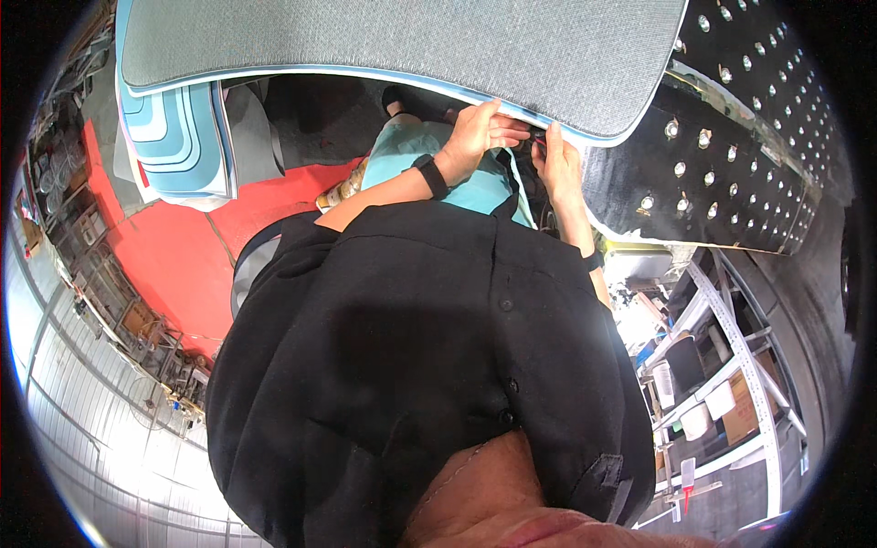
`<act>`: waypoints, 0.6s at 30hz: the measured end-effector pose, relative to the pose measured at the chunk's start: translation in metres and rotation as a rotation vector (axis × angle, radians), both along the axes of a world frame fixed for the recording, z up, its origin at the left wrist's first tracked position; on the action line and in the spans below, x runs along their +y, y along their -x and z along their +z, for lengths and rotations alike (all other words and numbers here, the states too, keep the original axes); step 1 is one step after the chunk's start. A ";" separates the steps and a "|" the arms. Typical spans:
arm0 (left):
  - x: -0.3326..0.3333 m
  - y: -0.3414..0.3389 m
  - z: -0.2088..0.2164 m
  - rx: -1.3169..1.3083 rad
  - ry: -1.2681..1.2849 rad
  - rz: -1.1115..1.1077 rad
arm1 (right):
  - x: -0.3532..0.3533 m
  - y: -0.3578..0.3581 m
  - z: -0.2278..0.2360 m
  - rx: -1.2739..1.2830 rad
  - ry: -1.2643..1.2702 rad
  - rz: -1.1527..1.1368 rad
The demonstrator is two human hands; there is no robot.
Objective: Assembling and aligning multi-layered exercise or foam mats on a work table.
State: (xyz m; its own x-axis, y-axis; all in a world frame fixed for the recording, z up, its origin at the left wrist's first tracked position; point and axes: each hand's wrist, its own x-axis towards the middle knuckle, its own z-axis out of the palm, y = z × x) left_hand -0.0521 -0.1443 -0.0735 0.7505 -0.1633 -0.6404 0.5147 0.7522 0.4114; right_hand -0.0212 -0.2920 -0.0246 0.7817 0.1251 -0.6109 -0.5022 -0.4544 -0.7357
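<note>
Presently we hold: left hand [477,137] clamped on grey padded panel's [402,41] piped edge — right hand [557,164] touching alongside, grip unclear.

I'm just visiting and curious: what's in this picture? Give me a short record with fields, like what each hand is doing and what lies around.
view: head camera, looking down the person's black shirt
left hand: left hand grips the light-trimmed edge of a grey mat, fingers curled over it
right hand: right hand at the same edge, close beside the left; grip unclear
wrists: dark band on each
under hands: light blue cloth
right side: black panel with rows of metal studs, white shelving
left side: red floor
</note>
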 end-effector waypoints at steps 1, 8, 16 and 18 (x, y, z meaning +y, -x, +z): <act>0.000 0.001 0.000 -0.017 0.013 0.030 | 0.003 0.001 -0.001 0.000 0.000 0.001; -0.006 -0.002 -0.003 -0.011 -0.081 0.005 | 0.007 0.002 -0.008 0.170 -0.104 -0.100; -0.010 0.000 -0.012 -0.020 -0.049 0.061 | 0.008 -0.001 -0.007 0.180 -0.173 -0.321; -0.003 -0.001 -0.005 -0.010 -0.048 0.028 | 0.000 -0.005 -0.007 0.147 -0.119 -0.279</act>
State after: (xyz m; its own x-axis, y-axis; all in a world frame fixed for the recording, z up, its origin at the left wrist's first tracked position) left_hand -0.0509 -0.1473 -0.0786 0.7605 -0.1116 -0.6396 0.4895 0.7458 0.4519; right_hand -0.0160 -0.2917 -0.0317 0.7003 -0.0042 -0.7139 -0.7000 -0.2001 -0.6855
